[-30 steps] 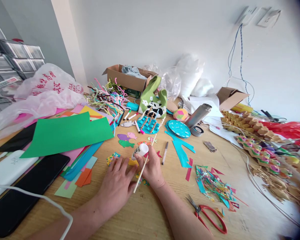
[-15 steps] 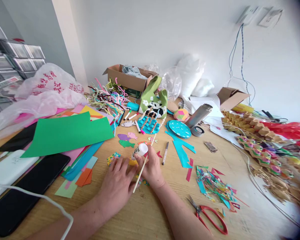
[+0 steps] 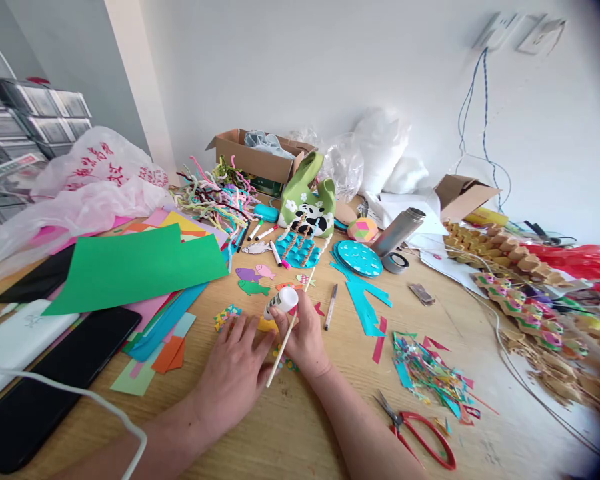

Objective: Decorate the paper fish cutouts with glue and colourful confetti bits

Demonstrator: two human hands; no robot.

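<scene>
My right hand (image 3: 305,337) is closed on a small white-capped bottle (image 3: 283,301), tilted over the table. A thin wooden stick (image 3: 283,348) crosses the same hand, its lower end near my left thumb. Fingers spread, my left hand (image 3: 237,357) lies palm down on the table beside the bottle. Bits of orange-yellow paper (image 3: 267,325) show between the two hands, mostly hidden. A patterned yellow and blue paper piece (image 3: 227,317) lies just beyond my left fingers. Further off are purple (image 3: 248,274), pink (image 3: 265,271) and green (image 3: 253,287) paper fish.
Red-handled scissors (image 3: 415,430) and a heap of paper scraps (image 3: 433,373) lie right of my forearm. A pen (image 3: 331,307) is beyond my right hand. Green paper (image 3: 140,267), a black phone (image 3: 65,380) and a white cable (image 3: 105,400) are at left; a steel flask (image 3: 399,232) leans behind.
Almost nothing differs. The white-capped bottle and the stick have shifted very slightly to the right with my right hand.
</scene>
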